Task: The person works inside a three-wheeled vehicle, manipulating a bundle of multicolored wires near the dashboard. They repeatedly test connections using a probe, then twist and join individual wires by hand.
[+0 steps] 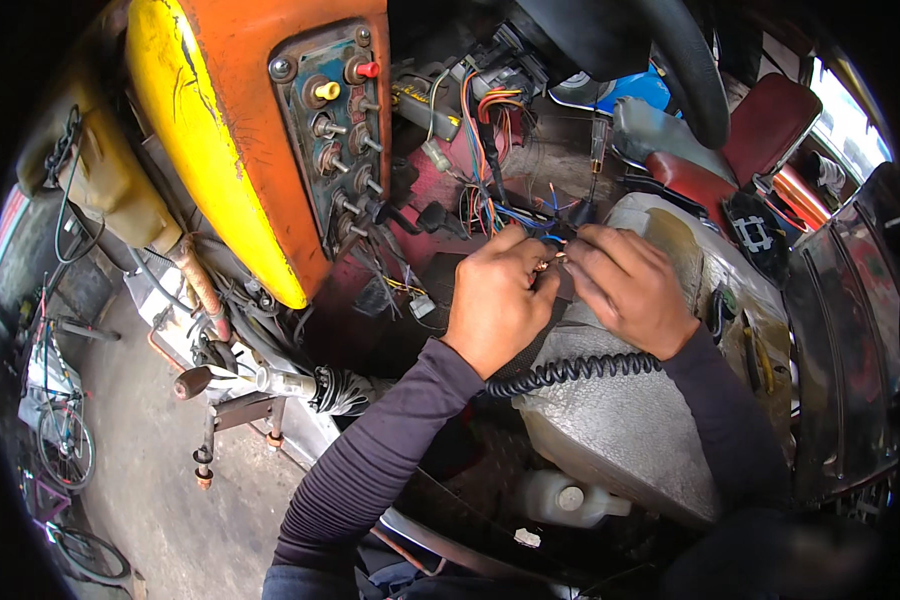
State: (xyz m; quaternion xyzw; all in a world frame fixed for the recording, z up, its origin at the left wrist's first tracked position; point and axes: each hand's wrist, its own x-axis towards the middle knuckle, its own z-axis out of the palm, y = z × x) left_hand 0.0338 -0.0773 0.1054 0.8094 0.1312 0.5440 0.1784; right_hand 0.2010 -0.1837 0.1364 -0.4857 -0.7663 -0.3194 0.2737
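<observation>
My left hand (498, 302) pinches a thin wire; a coppery bit shows between its thumb and forefinger. Close beside it, my right hand (632, 288) is closed with its fingertips at the same spot, on a thin wire end (560, 255) with a pale, orange-tinted tip. Exactly how the ends meet is hidden by the fingers. Blue wires (518, 217) run just beyond my fingertips, part of a loose bundle of coloured wires (475, 120) that hangs from under the steering wheel (692, 75).
An orange and yellow panel (255, 120) with toggle switches (332, 128) stands to the left. Below my hands, a black coiled cable (570, 372) crosses a silver-covered hump (620, 430). A gear lever (195, 382), a red seat (770, 125) and a whitish plastic bottle (570, 498) surround me.
</observation>
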